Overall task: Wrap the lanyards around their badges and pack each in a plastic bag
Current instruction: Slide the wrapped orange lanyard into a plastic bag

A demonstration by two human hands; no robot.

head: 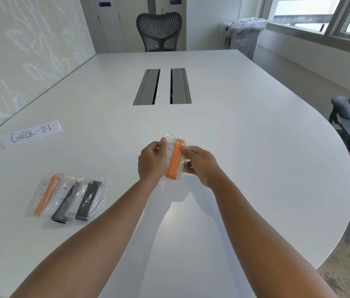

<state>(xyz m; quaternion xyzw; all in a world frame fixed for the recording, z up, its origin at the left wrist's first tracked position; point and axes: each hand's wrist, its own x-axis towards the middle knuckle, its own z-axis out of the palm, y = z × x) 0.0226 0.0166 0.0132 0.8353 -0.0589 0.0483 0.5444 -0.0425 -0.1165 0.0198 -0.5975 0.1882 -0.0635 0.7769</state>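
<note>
Left hand [151, 161] curled around bagged white badge [169, 154] with orange lanyard [175, 161]. Right hand [200, 164] pinching plastic bag [188, 150], above counter [255, 147].

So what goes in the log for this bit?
step: bagging | left hand: grip on orange-lanyard badge | right hand: grip on plastic bag | done: three packed bags on table

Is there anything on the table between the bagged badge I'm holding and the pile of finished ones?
Nothing visible. Both hands hold the orange badge above bare table; the stretch toward the pile at the left shows only tabletop.
</note>
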